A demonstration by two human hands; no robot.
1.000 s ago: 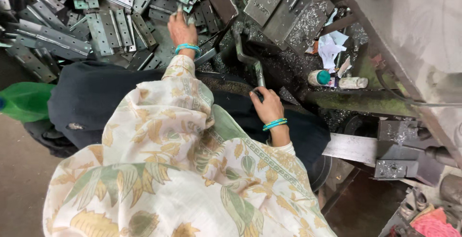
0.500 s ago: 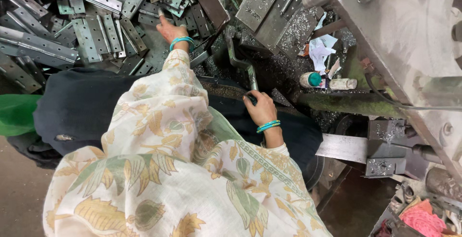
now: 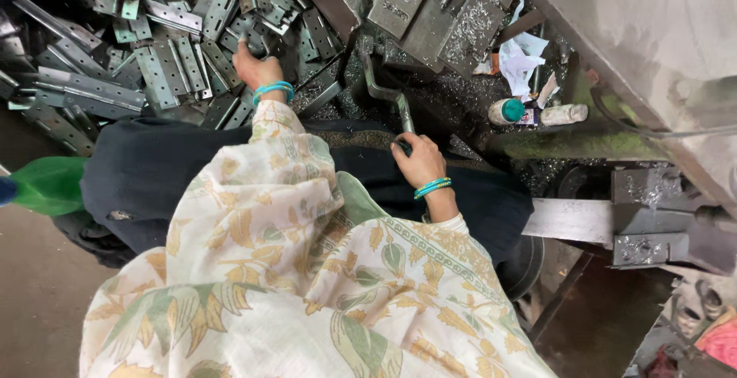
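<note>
Nearest the camera: cream cloth with a leaf print fills the lower middle of the view, draped over the person's shoulders and arms. Beneath it, a dark garment spans the lap. A green object lies at the left edge, partly cut off.

Right hand: turquoise bangles at the wrist. Fingers curled closed around the lower end of a bent metal crank handle; grip looks full, the thumb side hidden under the hand. The handle runs up and left from the fist toward the machine block, whose top is strewn with fine metal swarf.

Left hand: arm stretched forward, turquoise bangle at the wrist. The hand rests on the heap of perforated metal strips, at its right part, near the machine. Fingers bent down into the pile and touching strips; whether they have closed on one piece cannot be told, as the fingertips are hidden among the metal.

Right of the handle, on the machine bed among dark swarf: a small white bottle with a teal cap lying on its side, a second pale bottle just beside it, crumpled white paper behind them.

Farther right: a large grey machine body crosses the upper corner. Below it, a flat steel bar meets a grey block.
</note>
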